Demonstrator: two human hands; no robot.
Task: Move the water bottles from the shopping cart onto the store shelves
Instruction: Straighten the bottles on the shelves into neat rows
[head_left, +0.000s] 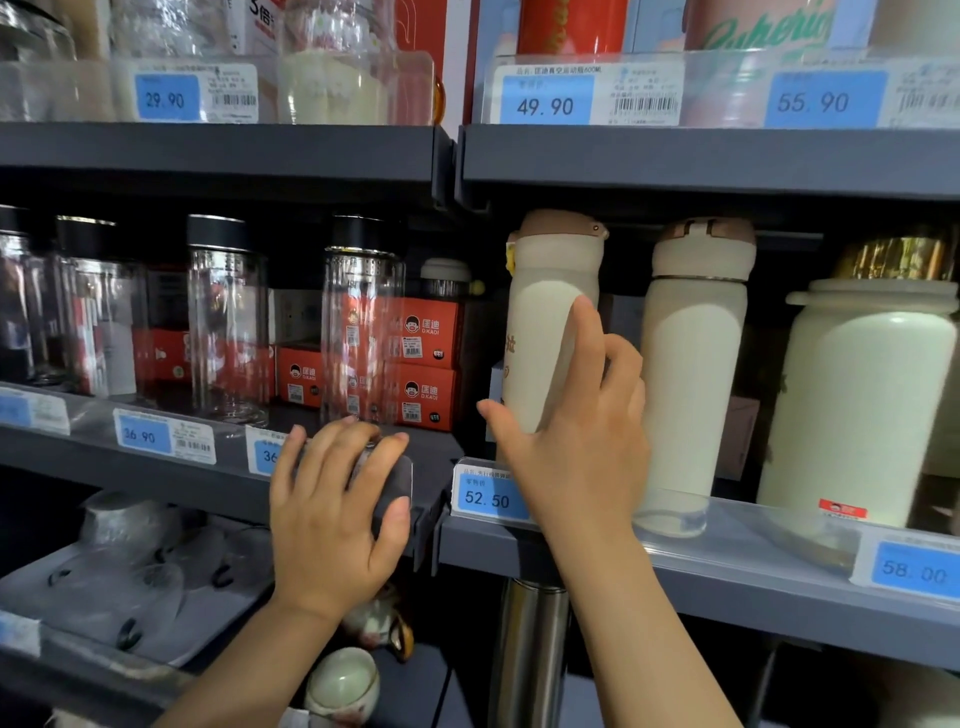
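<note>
1. Her right hand (576, 447) wraps its fingers around the cream bottle (548, 322), upright on the shelf (675, 566) (tag reads 52.50).
2. The left hand (332, 509) grips a dark-capped bottle (389, 483) at the shelf edge.

The left hand (332, 514) wraps over a dark-capped clear bottle (387, 480) at the front edge of the middle shelf (156, 467), covering most of it and part of a blue price tag (265, 457) so only "36" reads. The right hand (576, 441) hides the lower half of the cream bottle (545, 322) and the end of the 52.50 tag (485, 496). On the top shelf (223, 150) the goods are cut off by the upper picture edge, and the small print on the labels is too blurred to read.
</note>
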